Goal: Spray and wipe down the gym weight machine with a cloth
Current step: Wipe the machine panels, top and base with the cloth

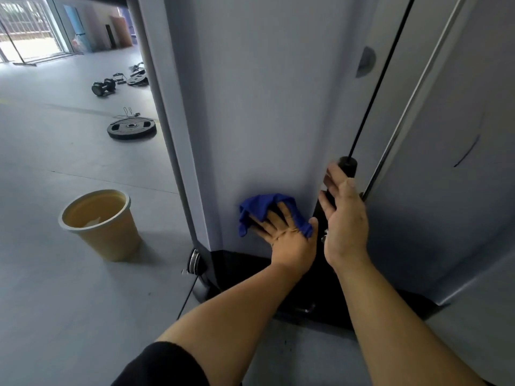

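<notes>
The weight machine's grey side panel (259, 107) fills the middle of the view, standing on a black base (245, 268). My left hand (287, 235) presses a blue cloth (259, 207) flat against the panel's lower part, fingers spread and fairly straight. My right hand (344, 215) is wrapped around a black cylindrical handle (347, 165) at the end of a thin black cable (376, 87), just right of the cloth. No spray bottle is in view.
A tan bucket (122, 238) holding some liquid stands on the grey floor to the left. Farther back lie a black weight plate (131, 129), dumbbells (103, 87) and other plates. A second grey panel (451, 162) and a chrome rod (412, 101) stand at the right.
</notes>
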Action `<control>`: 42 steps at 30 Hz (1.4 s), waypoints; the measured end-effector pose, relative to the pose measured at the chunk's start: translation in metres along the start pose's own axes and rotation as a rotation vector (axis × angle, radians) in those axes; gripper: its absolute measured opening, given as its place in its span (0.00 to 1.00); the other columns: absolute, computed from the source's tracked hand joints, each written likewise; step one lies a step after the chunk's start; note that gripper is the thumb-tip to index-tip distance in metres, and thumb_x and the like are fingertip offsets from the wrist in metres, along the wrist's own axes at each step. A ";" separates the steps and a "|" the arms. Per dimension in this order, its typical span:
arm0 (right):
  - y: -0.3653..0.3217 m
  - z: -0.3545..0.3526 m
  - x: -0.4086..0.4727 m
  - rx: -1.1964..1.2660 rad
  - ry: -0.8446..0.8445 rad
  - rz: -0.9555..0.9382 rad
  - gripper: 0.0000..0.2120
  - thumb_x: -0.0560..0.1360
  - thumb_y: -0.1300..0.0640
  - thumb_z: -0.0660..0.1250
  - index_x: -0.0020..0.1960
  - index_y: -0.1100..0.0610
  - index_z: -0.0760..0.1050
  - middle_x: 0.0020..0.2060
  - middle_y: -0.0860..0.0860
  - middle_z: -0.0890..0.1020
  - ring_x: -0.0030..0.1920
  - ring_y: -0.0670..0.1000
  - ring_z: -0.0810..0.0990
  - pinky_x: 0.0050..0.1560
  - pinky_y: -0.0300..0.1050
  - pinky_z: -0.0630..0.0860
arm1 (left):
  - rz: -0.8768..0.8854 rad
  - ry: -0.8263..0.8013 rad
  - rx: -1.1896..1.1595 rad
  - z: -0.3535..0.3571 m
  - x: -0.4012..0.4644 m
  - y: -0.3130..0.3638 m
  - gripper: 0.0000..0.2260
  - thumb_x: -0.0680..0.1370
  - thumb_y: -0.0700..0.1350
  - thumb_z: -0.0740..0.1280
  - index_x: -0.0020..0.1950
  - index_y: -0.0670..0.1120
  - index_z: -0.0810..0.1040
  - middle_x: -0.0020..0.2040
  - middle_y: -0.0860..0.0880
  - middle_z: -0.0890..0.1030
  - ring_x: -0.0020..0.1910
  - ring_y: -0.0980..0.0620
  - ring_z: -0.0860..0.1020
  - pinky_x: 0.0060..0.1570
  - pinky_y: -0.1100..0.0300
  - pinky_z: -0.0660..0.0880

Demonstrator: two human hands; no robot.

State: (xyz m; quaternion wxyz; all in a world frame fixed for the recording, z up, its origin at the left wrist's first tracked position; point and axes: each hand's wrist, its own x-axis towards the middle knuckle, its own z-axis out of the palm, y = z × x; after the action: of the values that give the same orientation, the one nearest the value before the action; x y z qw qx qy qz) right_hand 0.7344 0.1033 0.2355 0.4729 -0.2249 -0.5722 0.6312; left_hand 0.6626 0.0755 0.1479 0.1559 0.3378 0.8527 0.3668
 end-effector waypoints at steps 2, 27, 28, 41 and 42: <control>0.002 0.000 -0.003 -0.008 -0.009 0.007 0.16 0.87 0.49 0.50 0.70 0.39 0.72 0.69 0.39 0.74 0.72 0.41 0.71 0.75 0.45 0.66 | 0.065 0.004 0.153 0.004 -0.003 0.002 0.41 0.82 0.66 0.47 0.63 0.53 0.11 0.77 0.35 0.25 0.71 0.27 0.23 0.68 0.27 0.26; 0.044 -0.001 -0.023 -0.177 -0.108 0.073 0.35 0.75 0.31 0.53 0.80 0.38 0.55 0.79 0.36 0.61 0.78 0.36 0.59 0.82 0.52 0.55 | 0.491 -0.106 0.912 -0.025 -0.004 -0.089 0.32 0.83 0.64 0.52 0.82 0.63 0.39 0.84 0.52 0.40 0.81 0.42 0.35 0.74 0.36 0.28; 0.046 -0.002 -0.022 -0.180 -0.107 0.067 0.34 0.76 0.31 0.52 0.80 0.38 0.54 0.80 0.36 0.60 0.78 0.36 0.58 0.82 0.52 0.54 | 0.501 -0.096 0.938 -0.028 -0.003 -0.092 0.32 0.83 0.64 0.52 0.82 0.63 0.39 0.84 0.54 0.40 0.81 0.43 0.35 0.74 0.37 0.26; 0.071 0.020 -0.026 -0.173 0.011 -0.101 0.27 0.86 0.49 0.49 0.84 0.52 0.48 0.83 0.44 0.53 0.80 0.38 0.52 0.76 0.29 0.52 | 0.480 0.275 0.834 -0.129 0.013 -0.175 0.33 0.73 0.55 0.57 0.79 0.50 0.66 0.76 0.41 0.66 0.75 0.33 0.62 0.75 0.33 0.60; 0.071 0.021 -0.026 -0.169 0.012 -0.106 0.28 0.85 0.48 0.49 0.84 0.51 0.48 0.83 0.44 0.53 0.80 0.37 0.52 0.77 0.31 0.52 | 0.462 0.278 0.764 -0.128 0.015 -0.176 0.35 0.74 0.54 0.58 0.81 0.49 0.59 0.78 0.39 0.59 0.76 0.30 0.59 0.75 0.32 0.60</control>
State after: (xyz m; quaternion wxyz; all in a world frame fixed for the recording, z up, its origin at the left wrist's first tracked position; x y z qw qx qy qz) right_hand 0.7046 0.0776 0.1673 0.4883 -0.2369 -0.6317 0.5535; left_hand 0.5048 -0.0698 0.1061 -0.1814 0.4998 0.8418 0.0933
